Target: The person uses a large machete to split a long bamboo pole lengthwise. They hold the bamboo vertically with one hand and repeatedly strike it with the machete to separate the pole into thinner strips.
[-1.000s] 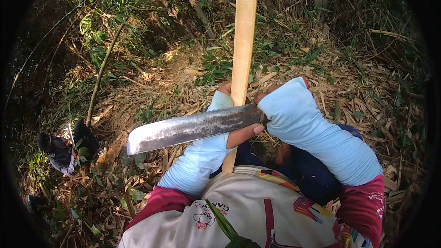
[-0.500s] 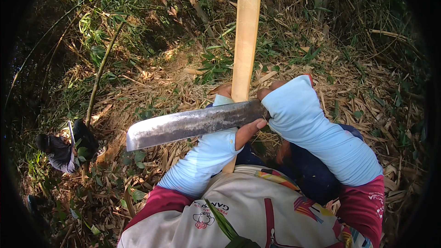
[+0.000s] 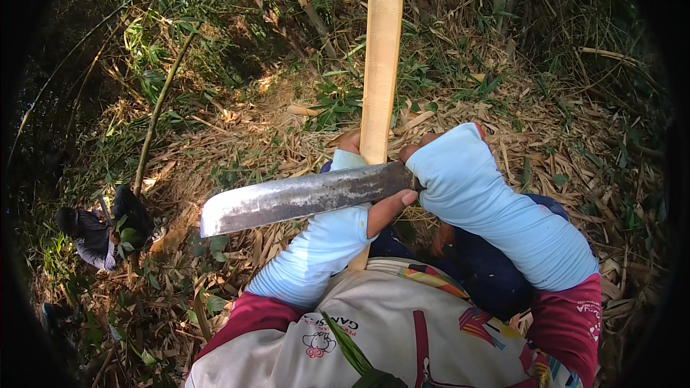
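Observation:
A long, pale split bamboo strip stretches away from my lap, its near end against my waist. My left hand is closed around the strip from the left, its thumb stretched to the right below a machete. The machete lies across the strip, with its broad, worn steel blade pointing left. At the blade's right end, my right hand grips the handle, which is mostly hidden by the fingers and a light blue sleeve. Light blue sleeves cover both forearms and the backs of my hands.
Dry bamboo leaves and husks litter the ground. Bamboo stems and green growth stand beyond. A thin leaning stem rises at left, near another person who holds a blade-like tool. My dark-clad legs are bent below my arms.
The machete has shifted slightly right and its blade face has tilted a little. The strip's far end has swung slightly left. The other person's tool has moved.

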Tool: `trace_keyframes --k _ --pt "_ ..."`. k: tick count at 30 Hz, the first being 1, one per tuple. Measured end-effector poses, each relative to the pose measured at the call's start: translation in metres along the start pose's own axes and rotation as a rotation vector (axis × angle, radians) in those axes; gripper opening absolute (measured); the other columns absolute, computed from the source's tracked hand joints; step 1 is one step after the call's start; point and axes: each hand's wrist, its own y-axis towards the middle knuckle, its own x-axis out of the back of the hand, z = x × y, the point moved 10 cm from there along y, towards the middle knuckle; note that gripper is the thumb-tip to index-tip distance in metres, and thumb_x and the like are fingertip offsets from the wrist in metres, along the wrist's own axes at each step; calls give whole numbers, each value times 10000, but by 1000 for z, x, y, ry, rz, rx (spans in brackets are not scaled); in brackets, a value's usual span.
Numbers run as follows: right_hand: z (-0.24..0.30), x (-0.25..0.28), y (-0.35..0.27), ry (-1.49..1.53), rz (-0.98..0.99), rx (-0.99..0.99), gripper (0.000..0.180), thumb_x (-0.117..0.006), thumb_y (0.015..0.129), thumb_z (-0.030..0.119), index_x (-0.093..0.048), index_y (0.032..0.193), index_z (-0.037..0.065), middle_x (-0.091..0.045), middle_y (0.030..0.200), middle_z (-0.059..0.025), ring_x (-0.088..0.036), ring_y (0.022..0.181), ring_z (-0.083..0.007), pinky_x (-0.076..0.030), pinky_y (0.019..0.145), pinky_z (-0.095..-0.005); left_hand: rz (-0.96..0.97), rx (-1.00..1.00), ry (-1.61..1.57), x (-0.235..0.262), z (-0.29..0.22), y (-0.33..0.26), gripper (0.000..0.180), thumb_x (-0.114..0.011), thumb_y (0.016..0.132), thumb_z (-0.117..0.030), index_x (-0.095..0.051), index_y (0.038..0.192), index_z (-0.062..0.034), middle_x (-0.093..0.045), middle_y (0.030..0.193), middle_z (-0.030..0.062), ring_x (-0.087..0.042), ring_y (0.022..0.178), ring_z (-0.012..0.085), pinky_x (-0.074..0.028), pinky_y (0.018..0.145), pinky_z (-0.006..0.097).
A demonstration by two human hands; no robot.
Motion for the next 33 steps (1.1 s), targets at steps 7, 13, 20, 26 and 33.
trace_keyframes --k 7,13,20,26,33 --pt "-1 5 -3 33 -106 -1 108 -634 787 250 -713 809 180 -623 650 -10 -661 622 -216 -442 543 -404 -6 -57 63 -1 1 -4 914 -878 745 -284 -295 1365 47 -552 1198 118 -559 1135 196 -440 1022 360" --pt "-2 4 -2 -28 -107 -15 108 -634 776 239 -700 823 167 -599 635 -18 -655 616 -220 -435 546 -426 -22 -52 100 3 6 -7 846 -871 762 -276 -327 1332 32 -573 1182 118 -572 1112 182 -454 1003 349" --pt "-2 10 1 50 -105 9 90 -641 752 213 -676 797 143 -606 632 -45 -654 599 -250 -449 535 -421 -24 -50 96 1 -3 -6 838 -874 752 -264 -334 1315 39 -564 1200 132 -573 1108 186 -453 996 346" --pt "0 2 -2 67 -47 12 90 -644 753 214 -688 784 142 -621 616 -44 -662 600 -258 -449 526 -424 -8 -22 -71 -6 -4 -5 857 -882 741 -261 -325 1317 44 -553 1214 127 -573 1116 194 -447 1001 339" --pt "-3 6 -3 55 -88 6 116 -637 770 233 -708 825 160 -634 650 -30 -668 620 -240 -447 542 -410 -26 -79 122 -2 -3 -6 885 -893 730 -277 -324 1328 43 -571 1163 123 -582 1077 186 -468 966 331"
